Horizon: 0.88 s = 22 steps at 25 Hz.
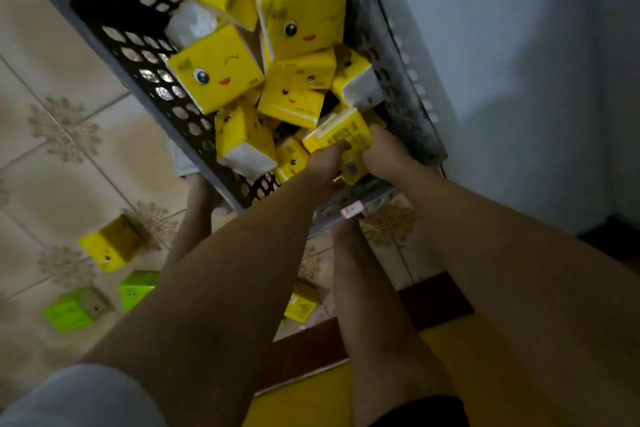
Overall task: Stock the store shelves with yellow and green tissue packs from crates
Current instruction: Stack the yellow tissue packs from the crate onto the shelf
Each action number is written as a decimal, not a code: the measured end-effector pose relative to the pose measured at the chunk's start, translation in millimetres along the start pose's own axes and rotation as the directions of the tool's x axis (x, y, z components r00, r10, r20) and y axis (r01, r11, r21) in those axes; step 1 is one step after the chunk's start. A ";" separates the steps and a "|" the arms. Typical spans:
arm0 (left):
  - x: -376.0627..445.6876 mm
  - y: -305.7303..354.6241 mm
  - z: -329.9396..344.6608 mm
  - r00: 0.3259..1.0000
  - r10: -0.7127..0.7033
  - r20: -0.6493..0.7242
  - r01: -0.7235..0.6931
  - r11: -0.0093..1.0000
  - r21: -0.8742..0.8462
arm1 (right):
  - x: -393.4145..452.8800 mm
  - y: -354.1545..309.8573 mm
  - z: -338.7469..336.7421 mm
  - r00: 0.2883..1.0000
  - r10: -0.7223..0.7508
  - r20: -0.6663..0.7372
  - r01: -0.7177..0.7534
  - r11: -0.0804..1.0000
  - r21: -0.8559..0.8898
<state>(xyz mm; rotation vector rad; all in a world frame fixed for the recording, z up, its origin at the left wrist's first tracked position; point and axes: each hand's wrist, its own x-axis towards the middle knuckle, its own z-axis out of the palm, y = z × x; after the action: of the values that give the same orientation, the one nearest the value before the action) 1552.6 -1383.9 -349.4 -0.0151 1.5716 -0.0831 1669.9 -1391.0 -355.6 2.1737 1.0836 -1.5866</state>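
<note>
Head view: your left hand (323, 158) and right hand (382, 152) together hold one yellow tissue pack (341, 139), each grip curled round an end, low at the near corner of the crate (138, 55). Loose yellow packs (216, 69) are heaped just beyond. Risk: lifting may snag neighbours and tip them out.

Your arms are bare to the shoulder; left hand (323, 163) and right hand (382, 152) wear no gloves; pale grey sleeve (79, 399) at your left shoulder; dark shorts (422, 412); legs bare too.
</note>
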 end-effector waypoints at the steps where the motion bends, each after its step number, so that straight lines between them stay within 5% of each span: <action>1: -2.6 -1.5 -1.3 1.000 0.006 0.011 -0.006 1.000 -0.030 | -9.9 0.3 1.5 1.000 -0.027 -0.001 0.027 0.999 0.042; 10: -151.7 24.8 -64.2 0.984 0.164 0.065 -0.152 0.976 -0.154 | -204.9 -83.8 -37.6 0.927 -0.281 -0.248 0.341 0.906 0.251; 14: -268.3 53.5 -96.7 0.957 0.133 0.257 -0.131 0.991 -0.026 | -298.5 -154.5 -82.0 0.883 -0.242 -0.403 0.412 0.810 0.417; 17: -344.2 77.5 -118.4 0.871 0.190 0.453 -0.178 0.982 -0.069 | -354.5 -201.9 -122.8 0.844 -0.107 -0.526 0.455 0.662 0.596; 20: -411.2 93.5 -137.2 0.709 0.312 0.632 -0.213 0.950 -0.230 | -405.6 -226.3 -157.0 0.790 0.018 -0.613 0.420 0.712 0.563; 22: -450.0 103.8 -146.4 0.569 0.393 0.722 -0.251 0.919 -0.303 | -431.7 -232.7 -171.5 0.876 0.140 -0.462 0.265 0.660 0.703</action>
<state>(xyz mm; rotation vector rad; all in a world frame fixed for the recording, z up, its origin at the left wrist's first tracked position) 1412.2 -1246.0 93.3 0.0990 0.6687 0.3233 1576.0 -1311.3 149.1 3.2664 0.6289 -1.7832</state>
